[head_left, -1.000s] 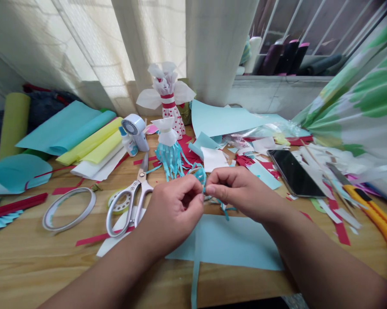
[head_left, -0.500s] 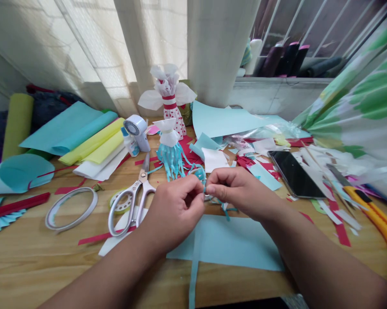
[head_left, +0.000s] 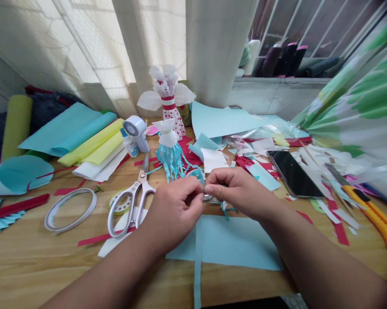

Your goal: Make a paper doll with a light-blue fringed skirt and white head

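My left hand [head_left: 180, 206] is closed, its fingertips pinching a narrow light-blue paper strip [head_left: 197, 274] that hangs down toward the table's front edge. Close against it, my right hand [head_left: 235, 189] pinches with thumb and forefinger at the strip's upper part; the exact spot is hidden by the fingers. Just above the fingertips a blue curl [head_left: 196, 173] shows. Below both hands lies a flat light-blue paper sheet [head_left: 241, 244]. Beyond them stands a white paper piece with a blue fringe [head_left: 170, 159].
Silver-handled scissors [head_left: 133, 197] and a tape roll [head_left: 71, 210] lie on the left. A small fan [head_left: 137, 131] stands behind. To the right are a phone [head_left: 294, 174], a yellow cutter [head_left: 373, 214] and many paper scraps. A polka-dot wrapped figure [head_left: 172, 105] stands at the back.
Both hands keep nearly the same place and pinch. The hanging end of the strip has swung slightly to the right.
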Demonstrator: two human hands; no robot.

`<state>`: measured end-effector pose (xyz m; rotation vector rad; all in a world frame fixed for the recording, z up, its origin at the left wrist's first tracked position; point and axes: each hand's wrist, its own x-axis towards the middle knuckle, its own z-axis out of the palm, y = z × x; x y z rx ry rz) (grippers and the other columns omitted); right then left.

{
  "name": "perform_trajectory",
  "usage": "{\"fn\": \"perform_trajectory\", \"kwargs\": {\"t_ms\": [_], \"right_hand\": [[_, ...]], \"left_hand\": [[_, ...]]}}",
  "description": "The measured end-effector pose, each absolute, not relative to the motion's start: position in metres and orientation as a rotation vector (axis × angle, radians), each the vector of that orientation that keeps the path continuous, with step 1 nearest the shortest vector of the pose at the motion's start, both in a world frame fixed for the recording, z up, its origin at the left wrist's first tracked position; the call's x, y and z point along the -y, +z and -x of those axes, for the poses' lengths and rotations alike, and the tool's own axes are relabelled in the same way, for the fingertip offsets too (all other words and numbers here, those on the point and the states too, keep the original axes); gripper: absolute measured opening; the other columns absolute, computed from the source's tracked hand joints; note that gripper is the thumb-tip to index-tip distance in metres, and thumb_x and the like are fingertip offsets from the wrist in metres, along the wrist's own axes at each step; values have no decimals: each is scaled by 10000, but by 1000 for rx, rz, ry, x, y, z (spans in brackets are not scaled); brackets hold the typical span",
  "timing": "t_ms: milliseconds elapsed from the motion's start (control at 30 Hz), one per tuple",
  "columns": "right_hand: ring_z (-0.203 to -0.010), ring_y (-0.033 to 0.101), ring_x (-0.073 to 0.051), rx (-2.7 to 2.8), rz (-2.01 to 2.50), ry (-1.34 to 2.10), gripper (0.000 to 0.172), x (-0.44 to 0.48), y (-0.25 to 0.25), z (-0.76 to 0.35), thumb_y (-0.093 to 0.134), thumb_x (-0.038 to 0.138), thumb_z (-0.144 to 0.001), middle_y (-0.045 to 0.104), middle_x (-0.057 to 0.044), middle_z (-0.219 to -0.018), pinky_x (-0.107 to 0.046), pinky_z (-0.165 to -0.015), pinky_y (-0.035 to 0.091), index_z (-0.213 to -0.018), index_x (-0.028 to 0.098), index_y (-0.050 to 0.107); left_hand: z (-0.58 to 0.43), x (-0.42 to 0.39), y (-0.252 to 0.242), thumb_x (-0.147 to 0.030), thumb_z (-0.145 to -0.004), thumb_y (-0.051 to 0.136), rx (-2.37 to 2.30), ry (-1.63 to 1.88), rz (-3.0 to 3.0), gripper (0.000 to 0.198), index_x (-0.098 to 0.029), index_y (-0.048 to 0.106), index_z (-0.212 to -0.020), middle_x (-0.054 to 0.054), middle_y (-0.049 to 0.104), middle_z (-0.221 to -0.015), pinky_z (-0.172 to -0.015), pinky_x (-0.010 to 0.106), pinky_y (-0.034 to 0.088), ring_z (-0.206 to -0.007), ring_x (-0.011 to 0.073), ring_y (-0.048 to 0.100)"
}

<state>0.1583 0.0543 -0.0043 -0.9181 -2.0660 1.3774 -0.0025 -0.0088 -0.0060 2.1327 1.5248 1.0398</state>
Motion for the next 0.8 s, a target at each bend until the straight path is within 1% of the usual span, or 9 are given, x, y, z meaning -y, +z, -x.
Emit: {"fn": "perform_trajectory", "kwargs": {"t_ms": [167,300,400,500,600,800], "right_hand": [[-551,384,-81,2148,975,1207,183,-53,-3,-158,594,250,-789,471,43,-582,-204,-497,295,-638,153,554],[-536,366,-82,2129,1030,1175,248,-53,-3,-159,626,295,-766,443,46,-553,-205,-479,276,-587,159,523],[-516,348,-76,2066,1013,1278,264,-53,-3,-160,642,318,-750,423,50,-541,-205,-463,263,-577,160,520],[-479,325,-67,1940,959,1479,270,-53,-2,-162,659,341,-733,407,58,-520,-203,-439,245,-586,160,523],[-462,335,-64,1843,919,1614,279,-53,-1,-164,687,367,-711,424,58,-512,-203,-427,249,-602,158,538],[-490,363,-65,1845,932,1566,249,-56,0,-165,706,343,-701,466,51,-536,-202,-447,277,-621,147,575]], "left_hand": [[2,9,-9,-86,-781,505,-1536,1031,-2191,149,-141,590,-671,-40,533,-576,-533,205,335,-542,77,462],[3,10,-8,-97,-788,506,-1502,1057,-2149,141,-144,609,-705,-33,553,-599,-546,211,350,-559,83,479],[4,10,-7,-130,-795,517,-1441,1073,-1983,120,-160,597,-710,-42,547,-595,-532,203,359,-546,80,476],[6,9,-7,-193,-807,527,-1384,1060,-1757,121,-176,565,-694,-49,518,-583,-517,203,366,-544,86,460],[7,7,-6,-231,-804,545,-1342,1047,-1595,122,-179,556,-694,-43,512,-600,-522,211,370,-567,94,456],[9,7,-7,-243,-791,577,-1276,1045,-1408,127,-173,553,-687,-41,512,-598,-506,208,358,-551,83,442]]}}
